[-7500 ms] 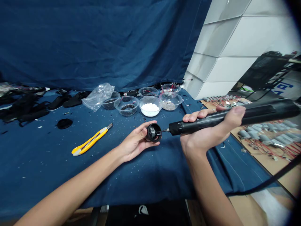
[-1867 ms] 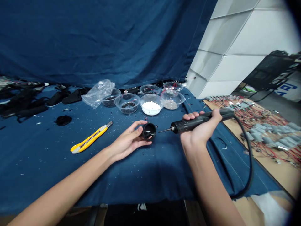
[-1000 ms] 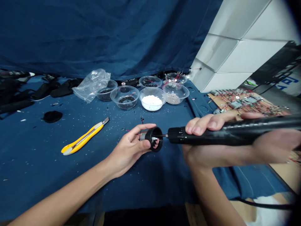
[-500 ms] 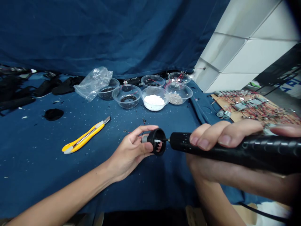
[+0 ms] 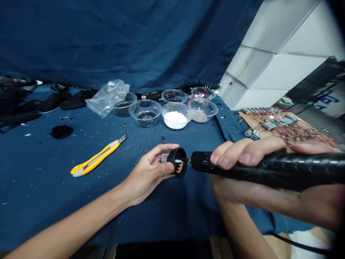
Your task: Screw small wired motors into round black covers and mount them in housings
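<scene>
My left hand [image 5: 152,169] is closed around a round black plastic housing [image 5: 181,162], its open side turned to the right. A small silver motor [image 5: 164,158] with thin wires sits at the back of it, and a white shaft piece shows inside. My right hand [image 5: 250,162] wraps round a black electric screwdriver [image 5: 234,171], held level. Its bit reaches into the housing's open side; where the tip meets the part is hard to make out. Left of my hands lies a yellow box cutter [image 5: 98,156] with a little blade out.
Several clear plastic bowls stand behind my hands, among them one with white pieces [image 5: 175,117] and one with black screws [image 5: 146,113]. A plastic bag [image 5: 107,97] leans at their left. A black disc [image 5: 61,131] lies at left. Wired motors cover a board [image 5: 285,126] at right.
The screwdriver and my right hand have shifted slightly left, along with the housing in my left hand. The camera view has turned a little. Both grips look the same.
</scene>
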Demonstrator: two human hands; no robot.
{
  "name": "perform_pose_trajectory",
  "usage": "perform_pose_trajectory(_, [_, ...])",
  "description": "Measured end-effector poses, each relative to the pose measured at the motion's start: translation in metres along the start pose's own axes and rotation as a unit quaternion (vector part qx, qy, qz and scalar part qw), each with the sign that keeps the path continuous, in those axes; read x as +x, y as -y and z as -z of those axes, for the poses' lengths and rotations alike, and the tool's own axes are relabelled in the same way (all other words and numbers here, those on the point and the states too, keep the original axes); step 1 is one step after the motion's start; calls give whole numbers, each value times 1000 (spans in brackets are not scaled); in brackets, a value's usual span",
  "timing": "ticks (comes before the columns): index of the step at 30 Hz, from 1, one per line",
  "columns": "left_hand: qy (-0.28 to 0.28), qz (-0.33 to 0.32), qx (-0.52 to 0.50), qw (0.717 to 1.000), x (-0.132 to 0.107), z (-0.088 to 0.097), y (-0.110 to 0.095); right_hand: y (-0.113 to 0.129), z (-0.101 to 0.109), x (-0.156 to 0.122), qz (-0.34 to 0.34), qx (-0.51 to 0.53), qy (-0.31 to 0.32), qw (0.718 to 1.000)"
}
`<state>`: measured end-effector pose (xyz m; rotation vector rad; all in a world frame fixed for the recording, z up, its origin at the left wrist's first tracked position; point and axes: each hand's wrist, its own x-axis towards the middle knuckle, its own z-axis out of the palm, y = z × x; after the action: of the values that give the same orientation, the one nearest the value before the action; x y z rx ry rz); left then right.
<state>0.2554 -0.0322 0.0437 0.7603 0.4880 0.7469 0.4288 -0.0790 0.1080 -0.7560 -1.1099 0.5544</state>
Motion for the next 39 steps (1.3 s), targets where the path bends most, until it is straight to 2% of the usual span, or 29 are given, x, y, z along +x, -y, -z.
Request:
perform_pose_trajectory(3, [4,6,-9,1000,0,0,0,-4,-10,-2,108,17,-54,993])
perform_pose_trajectory(6, [7,8,0,1000,1,1,-1,-4,-13,1,105,6,-104,989])
perform_pose_trajectory(8, [-2,-4,62,998,3,6,-4,-7,-11,7,116,17,-154,981])
perform_pose_trajectory(10, [-5,-29,206,978,9,13,-9,-17,-6,17,127,35,-223,966])
perform_pose_trajectory(11, [1,-47,305,951,13,18,-13,-25,-2,22,128,42,-265,955])
perform_pose_trajectory(12, [13,-68,408,910,17,24,-16,-35,3,27,110,47,-306,945])
perform_pose_trajectory(14, [48,-97,583,805,28,35,-22,-58,15,36,24,45,-359,932])
perform_pose_trajectory(16, [83,-116,689,710,39,44,-25,-85,27,39,-70,29,-372,925])
perform_pose_trajectory(18, [113,-131,742,648,47,49,-25,-107,36,37,-163,8,-362,918])
perform_pose_trajectory(20, [134,-149,766,610,50,52,-23,-121,41,30,-252,-13,-356,900])
perform_pose_trajectory(23, [127,-174,773,596,41,51,-21,-120,42,12,-346,-18,-296,890])
perform_pose_trajectory(26, [50,-207,764,609,17,47,-19,-102,40,-11,-377,-39,-248,892])
perform_pose_trajectory(27, [28,-211,766,607,8,46,-18,-94,38,-18,-371,-82,-236,894])
perform_pose_trajectory(29, [21,-201,779,593,-8,44,-12,-80,33,-27,-296,-187,-196,916])
perform_pose_trajectory(31, [48,-183,800,570,-18,44,-4,-70,26,-28,-175,-274,-43,945])
perform_pose_trajectory(32, [61,-179,810,556,-20,44,1,-68,22,-25,-118,-308,58,942])
perform_pose_trajectory(33, [68,-178,820,540,-21,44,6,-68,18,-22,-72,-337,159,925])
perform_pose_trajectory(35, [74,-187,839,506,-18,45,14,-73,11,-13,-20,-386,314,867])
perform_pose_trajectory(37, [78,-197,849,484,-15,47,19,-85,7,-7,-6,-416,389,822])
perform_pose_trajectory(39, [84,-203,848,483,-13,47,20,-100,5,-2,-2,-426,409,807])
